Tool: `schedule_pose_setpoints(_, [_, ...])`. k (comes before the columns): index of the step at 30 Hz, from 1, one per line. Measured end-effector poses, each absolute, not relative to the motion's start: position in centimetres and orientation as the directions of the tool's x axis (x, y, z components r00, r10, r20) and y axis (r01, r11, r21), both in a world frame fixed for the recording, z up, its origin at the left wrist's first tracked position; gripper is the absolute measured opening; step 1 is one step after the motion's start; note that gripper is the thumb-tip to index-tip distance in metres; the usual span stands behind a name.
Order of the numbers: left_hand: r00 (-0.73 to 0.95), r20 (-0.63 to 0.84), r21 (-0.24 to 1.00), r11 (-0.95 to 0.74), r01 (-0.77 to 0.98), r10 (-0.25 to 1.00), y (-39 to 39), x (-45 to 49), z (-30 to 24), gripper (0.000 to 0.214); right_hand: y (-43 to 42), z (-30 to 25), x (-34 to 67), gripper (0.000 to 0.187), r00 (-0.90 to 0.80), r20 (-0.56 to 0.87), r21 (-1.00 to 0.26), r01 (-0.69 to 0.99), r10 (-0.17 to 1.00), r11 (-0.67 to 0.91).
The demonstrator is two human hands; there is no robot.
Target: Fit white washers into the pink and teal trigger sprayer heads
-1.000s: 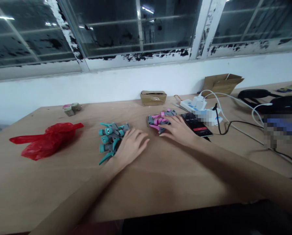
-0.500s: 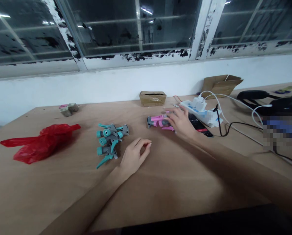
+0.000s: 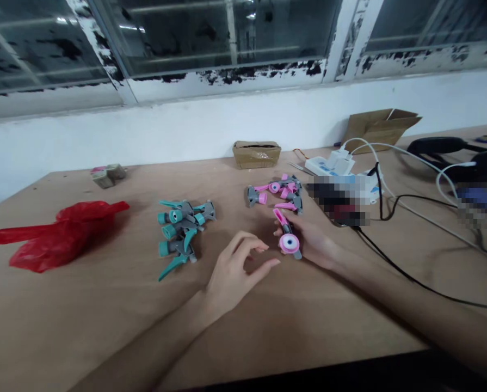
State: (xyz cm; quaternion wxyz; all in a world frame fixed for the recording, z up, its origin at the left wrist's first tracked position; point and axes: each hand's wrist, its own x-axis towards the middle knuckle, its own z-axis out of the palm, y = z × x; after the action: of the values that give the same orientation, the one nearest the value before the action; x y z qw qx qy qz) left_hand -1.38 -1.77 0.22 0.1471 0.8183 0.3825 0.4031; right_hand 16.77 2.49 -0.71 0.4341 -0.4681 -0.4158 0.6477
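My right hand (image 3: 312, 239) is closed around a pink and grey spray nozzle (image 3: 289, 243), its round white-centred face turned toward me. Just left of it, my left hand (image 3: 239, 267) holds nothing, thumb and fingers apart and curved toward the nozzle without touching it. Behind my right hand lies a small group of pink and grey spray nozzles (image 3: 274, 188) on the table. On the left, a pile of teal and grey spray nozzles (image 3: 182, 228) rests on the wood, beyond my left wrist.
A red plastic bag (image 3: 63, 234) lies at the left, with small grey blocks (image 3: 108, 175) behind it. Against the wall stand a small cardboard box (image 3: 257, 155) and an open carton (image 3: 377, 130). A white power strip (image 3: 322, 166) and cables (image 3: 406, 198) spread across the right side.
My right hand has taken a pink spray nozzle from the group and brought it nearer to me. My left hand has shifted slightly right, its fingers opening wider.
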Motion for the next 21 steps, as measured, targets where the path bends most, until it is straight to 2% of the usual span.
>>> schedule_pose_setpoints(4, [0.412, 0.556, 0.533, -0.69, 0.49, 0.722, -2.4, -0.8, 0.1, 0.015, 1.5, -0.9, 16.4, 0.038, -0.188, -0.3, -0.912, -0.232, 0.935, -0.339])
schedule_pose_setpoints(10, [0.468, 0.551, 0.496, -0.722, 0.483, 0.691, -2.5, -0.6, -0.4, 0.022, 0.7, -1.8, 15.9, 0.043, -0.221, -0.231, -0.922, -0.262, 0.948, -0.286])
schedule_pose_setpoints(15, [0.499, 0.542, 0.441, -0.734, 0.516, 0.676, -2.3, -1.0, -0.5, 0.027, 0.9, -2.2, 16.1, 0.046, -0.192, -0.242, -0.937, -0.208, 0.951, -0.281])
schedule_pose_setpoints(21, [0.54, 0.561, 0.4, -0.777, 0.486, 0.627, -2.4, -1.1, -0.1, 0.031, 0.6, -1.6, 16.0, 0.045, -0.138, -0.182, -0.976, -0.094, 0.974, -0.196])
